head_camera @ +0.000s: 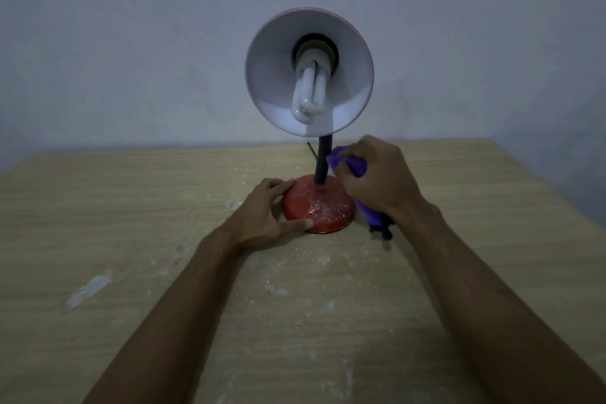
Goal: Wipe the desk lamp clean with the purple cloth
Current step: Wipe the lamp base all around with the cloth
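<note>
The desk lamp [310, 75] stands mid-table [131, 223], shade tipped toward the camera, and the left hand [262, 210] has its fingers [278, 188] clamped round the rim of the red base [323, 207], steadying it. The right hand [380, 180] grips the purple cloth [347, 162], bunched tight and pressed to the black neck [323, 157] just above the base. Here's the danger: that big shade and bare bulb [308, 95] ride high on a thin neck, so a hard sideways rub could bend it, or tip the lamp if the left grip slackens. The cloth's loose tail trails down beside the base and might snag.
</note>
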The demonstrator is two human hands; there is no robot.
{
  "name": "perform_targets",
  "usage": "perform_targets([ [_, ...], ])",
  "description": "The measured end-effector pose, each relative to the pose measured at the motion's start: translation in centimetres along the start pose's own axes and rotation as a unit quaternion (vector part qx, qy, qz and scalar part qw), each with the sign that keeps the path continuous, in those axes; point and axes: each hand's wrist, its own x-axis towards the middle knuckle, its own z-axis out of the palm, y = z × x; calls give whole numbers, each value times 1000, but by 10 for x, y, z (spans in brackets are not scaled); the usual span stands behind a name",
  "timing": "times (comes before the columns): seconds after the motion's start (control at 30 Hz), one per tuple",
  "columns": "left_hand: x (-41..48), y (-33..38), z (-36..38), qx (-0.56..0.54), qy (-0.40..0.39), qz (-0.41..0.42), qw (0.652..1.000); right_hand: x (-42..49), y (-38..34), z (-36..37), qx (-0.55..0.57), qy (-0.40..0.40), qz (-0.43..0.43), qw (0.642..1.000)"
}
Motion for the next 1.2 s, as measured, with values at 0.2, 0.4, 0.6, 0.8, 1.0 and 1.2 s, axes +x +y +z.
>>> perform_targets([
  [0.2, 0, 0, 0, -18, 21, 0, 1000, 4, -8, 15, -33, 20, -79, 996],
  [0.4, -3, 0, 5, -8, 48, 18, 999, 0, -21, 26, -157, -173, 30, 972],
  [0.6, -1, -1, 6, 6, 46, 20, 999, 14, 1, -29, -32, -175, 118, 977],
  [0.8, -4, 9, 15, 18, 78, 24, 996, 1, 30, -26, -12, -132, 187, 973],
  [1.0, -4, 4, 10, 25, 61, 31, 997, -2, 41, 16, -16, -119, 156, 980],
  [1.2, -3, 2, 9, 21, 64, 22, 997, 2, 51, 38, -66, -168, 134, 974],
])
